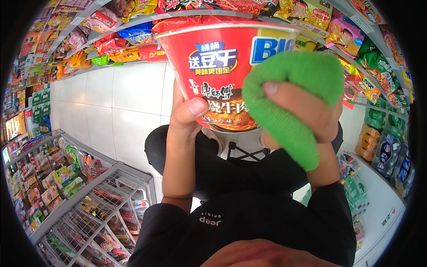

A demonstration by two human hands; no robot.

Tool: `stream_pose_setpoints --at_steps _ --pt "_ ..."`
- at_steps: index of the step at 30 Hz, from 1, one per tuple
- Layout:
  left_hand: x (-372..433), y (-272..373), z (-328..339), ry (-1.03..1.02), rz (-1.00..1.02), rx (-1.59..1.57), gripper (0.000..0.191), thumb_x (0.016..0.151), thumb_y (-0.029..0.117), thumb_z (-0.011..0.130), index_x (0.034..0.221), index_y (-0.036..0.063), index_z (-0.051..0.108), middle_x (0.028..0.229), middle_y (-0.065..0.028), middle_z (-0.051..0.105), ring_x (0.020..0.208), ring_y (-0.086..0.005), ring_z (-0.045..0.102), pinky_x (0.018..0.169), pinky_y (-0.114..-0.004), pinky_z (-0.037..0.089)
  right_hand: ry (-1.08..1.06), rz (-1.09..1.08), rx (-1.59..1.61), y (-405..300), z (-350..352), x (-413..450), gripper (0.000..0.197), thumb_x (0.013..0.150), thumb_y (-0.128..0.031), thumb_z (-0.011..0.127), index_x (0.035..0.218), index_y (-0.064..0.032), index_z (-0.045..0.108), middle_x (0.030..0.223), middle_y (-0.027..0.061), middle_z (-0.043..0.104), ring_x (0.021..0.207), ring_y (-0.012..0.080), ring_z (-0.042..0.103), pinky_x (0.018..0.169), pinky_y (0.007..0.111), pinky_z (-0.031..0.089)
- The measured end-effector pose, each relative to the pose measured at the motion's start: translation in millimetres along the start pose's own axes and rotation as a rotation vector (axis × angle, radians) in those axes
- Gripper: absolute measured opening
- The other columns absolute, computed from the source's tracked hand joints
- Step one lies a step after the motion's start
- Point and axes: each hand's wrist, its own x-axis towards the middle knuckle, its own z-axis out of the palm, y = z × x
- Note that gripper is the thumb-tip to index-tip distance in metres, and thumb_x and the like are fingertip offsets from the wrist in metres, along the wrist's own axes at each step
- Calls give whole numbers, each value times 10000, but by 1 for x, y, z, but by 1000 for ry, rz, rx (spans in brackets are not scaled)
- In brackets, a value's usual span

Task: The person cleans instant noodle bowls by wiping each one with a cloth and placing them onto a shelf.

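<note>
A large red paper tub of instant noodles [218,66] with a white rim is held up close before me, upright, its printed side facing me. My left hand [188,115] grips it at the lower left, the thumb on the front and the other fingers hidden behind. In my right hand [303,106] is a folded green cloth [297,66], which lies over the tub's right side and covers part of the print. The cloth's lower end hangs down past my wrist.
Shelves with bagged noodles [138,33] curve across the top. Wire baskets of packaged snacks [116,163] stand at lower left. Shrink-wrapped drink bottles [385,150] and a white cabinet [377,203] are at right. The black legs of a folding stool [248,152] show between my knees.
</note>
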Motion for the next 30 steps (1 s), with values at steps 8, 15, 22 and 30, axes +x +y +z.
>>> stream_pose_setpoints --at_steps 8,15,22,30 --pt "-3 -7 -1 -47 10 -352 832 610 333 737 1253 -43 366 1151 -189 537 1009 -272 588 864 -386 506 218 -36 -103 3 -1 3 291 779 -240 556 923 4 624 939 137 621 793 283 595 771 382 459" --pt "-3 -2 -1 33 39 -157 871 586 331 749 1257 -43 339 1150 -180 527 995 -258 592 855 -377 511 138 -79 92 4 -1 5 313 807 -259 550 948 16 601 885 131 613 776 257 581 757 370 439" --pt "-5 -8 -5 -54 42 -330 850 600 329 738 1265 -26 346 1159 -176 532 1005 -254 590 870 -382 503 228 59 -47 0 -1 4 328 788 -257 518 944 20 598 905 152 612 786 290 599 749 392 463" --pt "0 -2 -1 -9 17 -14 875 602 359 740 1261 -41 326 1115 -156 539 987 -218 584 848 -341 495 93 0 89 7 3 5 281 773 -218 579 935 11 602 893 157 611 782 277 600 755 374 463"
